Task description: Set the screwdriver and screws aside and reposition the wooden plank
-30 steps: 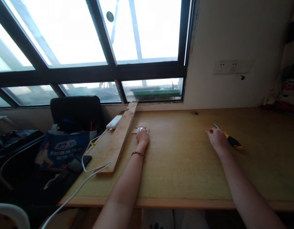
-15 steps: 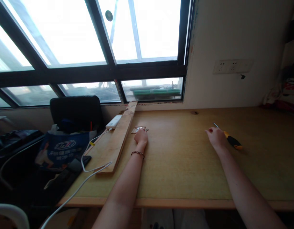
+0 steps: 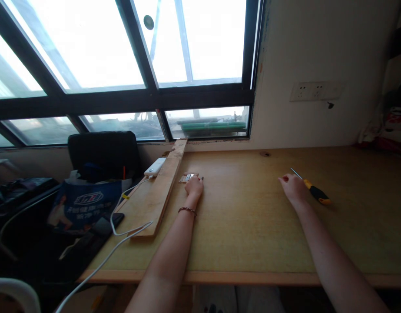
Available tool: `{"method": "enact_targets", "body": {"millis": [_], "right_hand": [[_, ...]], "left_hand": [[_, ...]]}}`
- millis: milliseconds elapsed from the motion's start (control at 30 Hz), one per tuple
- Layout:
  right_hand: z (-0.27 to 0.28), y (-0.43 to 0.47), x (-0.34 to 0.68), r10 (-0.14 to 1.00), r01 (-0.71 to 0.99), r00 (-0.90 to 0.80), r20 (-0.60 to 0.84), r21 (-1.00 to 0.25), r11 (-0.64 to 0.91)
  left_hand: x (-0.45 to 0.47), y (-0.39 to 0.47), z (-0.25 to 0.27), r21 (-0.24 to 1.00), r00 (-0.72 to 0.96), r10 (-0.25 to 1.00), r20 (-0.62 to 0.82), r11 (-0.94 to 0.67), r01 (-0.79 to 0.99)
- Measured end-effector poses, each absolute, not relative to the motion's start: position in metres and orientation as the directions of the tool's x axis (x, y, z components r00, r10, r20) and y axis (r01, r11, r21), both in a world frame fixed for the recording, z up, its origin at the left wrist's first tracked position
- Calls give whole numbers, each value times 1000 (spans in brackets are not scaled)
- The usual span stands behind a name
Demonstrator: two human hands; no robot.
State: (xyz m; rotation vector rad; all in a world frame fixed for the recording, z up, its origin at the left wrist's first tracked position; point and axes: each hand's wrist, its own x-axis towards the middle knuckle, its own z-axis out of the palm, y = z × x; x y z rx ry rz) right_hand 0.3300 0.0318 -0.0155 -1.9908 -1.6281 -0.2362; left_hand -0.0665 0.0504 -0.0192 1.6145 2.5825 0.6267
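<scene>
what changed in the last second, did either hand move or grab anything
Very little. The right hand drifted slightly left along the yellowish wooden desk, beside the yellow-and-black-handled screwdriver, without taking hold of it. The left hand stayed at the small wooden piece with a metal hinge. The long wooden plank and white power bank did not move.

Two bare forearms are showing, with no sleeves covering them up to the picture's lower edge. The left hand (image 3: 194, 186) is wearing a thin braided bracelet (image 3: 187, 210), dark reddish-brown, sitting just behind the hand at the wrist. The right hand (image 3: 293, 188) is wearing no band or watch at its wrist. One fingertip of that hand is showing a red-painted nail (image 3: 285, 178). No rings are showing on either hand, though the fingers are appearing too small to tell for sure.
</scene>
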Motion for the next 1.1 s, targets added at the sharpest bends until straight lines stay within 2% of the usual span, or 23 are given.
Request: {"method": "enact_targets", "body": {"millis": [233,333,400,467,500,567,600,667,800,900,1100], "right_hand": [[-9,26,322,856,936,230,463,-346,-65],[-6,24,312,860,885,228,457,-465,12],[-5,22,298,880,788,222,420,-608,91],[-5,17,280,919,612,205,337,-776,148],[-6,13,269,943,495,181,279,-854,157],[-7,4,247,983,226,110,150,-966,123],[-8,-1,236,993,97,63,100,-991,94],[-9,-10,219,1000,-124,7,30,-992,31],[-11,-17,204,998,-374,-33,-46,-926,-56],[-12,-16,205,996,-432,-19,-86,-898,-86],[-11,-14,207,996,-438,11,-92,-896,-77]], "left_hand": [[-63,47,-17,345,-420,891,173,344,873],[-60,47,-15,406,-384,903,193,283,869],[-52,45,-10,518,-354,912,205,206,830],[-33,40,-4,707,-316,933,173,106,699],[-21,36,-2,813,-283,952,121,69,578],[9,23,1,971,-146,989,32,4,237],[25,15,1,997,-51,999,-12,16,82],[53,-2,-1,991,96,993,-65,76,-111],[83,-25,-6,970,177,983,-56,95,-224],[84,-29,-6,971,151,987,-53,86,-224],[84,-27,-6,991,73,996,-59,67,-117]]}}
